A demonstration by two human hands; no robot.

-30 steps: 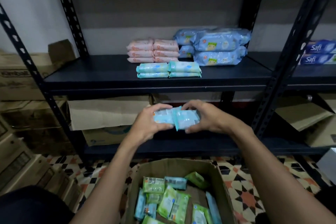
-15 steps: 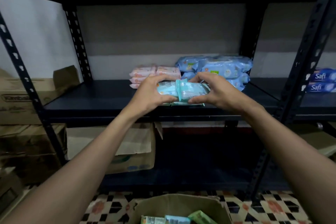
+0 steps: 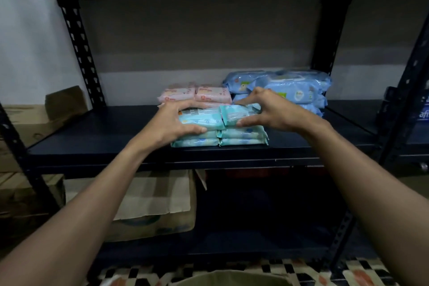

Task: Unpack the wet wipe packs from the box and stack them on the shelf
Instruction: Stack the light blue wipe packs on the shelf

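Two pale teal plastic wet wipe packs [image 3: 204,119] side by side atop the teal stack [image 3: 241,135], near the front edge of the dark metal shelf [image 3: 92,146]. Risk judged: slippery film, uneven release, top layer sliding off toward that front edge. Left hand [image 3: 176,123] curled round the left pack, thumb in front, fingers over the back; right hand [image 3: 271,111] likewise pinching the right pack. Neither released yet.

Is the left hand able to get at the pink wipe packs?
Likely yes, once freed: the left hand grips a top teal pack, and the pink packs lie just behind, nothing above them.
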